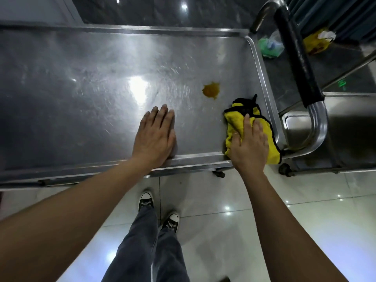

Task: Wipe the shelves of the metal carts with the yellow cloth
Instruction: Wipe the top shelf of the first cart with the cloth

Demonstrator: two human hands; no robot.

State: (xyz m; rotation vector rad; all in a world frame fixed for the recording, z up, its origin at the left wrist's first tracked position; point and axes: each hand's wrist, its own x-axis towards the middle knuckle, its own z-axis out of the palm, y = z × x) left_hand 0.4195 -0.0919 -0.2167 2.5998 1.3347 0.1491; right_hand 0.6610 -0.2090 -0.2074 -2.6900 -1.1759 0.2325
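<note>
Right hand pressed the cloth flat-fingered on the shelf (near a stain); left hand lay open.

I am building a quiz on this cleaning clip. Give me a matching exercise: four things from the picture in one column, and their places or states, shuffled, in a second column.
Things:
1. yellow cloth with black edging
2. left hand
3. orange-yellow stain
4. black padded cart handle

Places or states:
A. lies flat, fingers straight, on the bare steel top shelf
B. uncovered on the shelf, beyond the cloth
C. bunched in the shelf's near right corner under the right hand
D. runs past the shelf's right end, touched by nothing

Pairs: 1-C, 2-A, 3-B, 4-D
</note>
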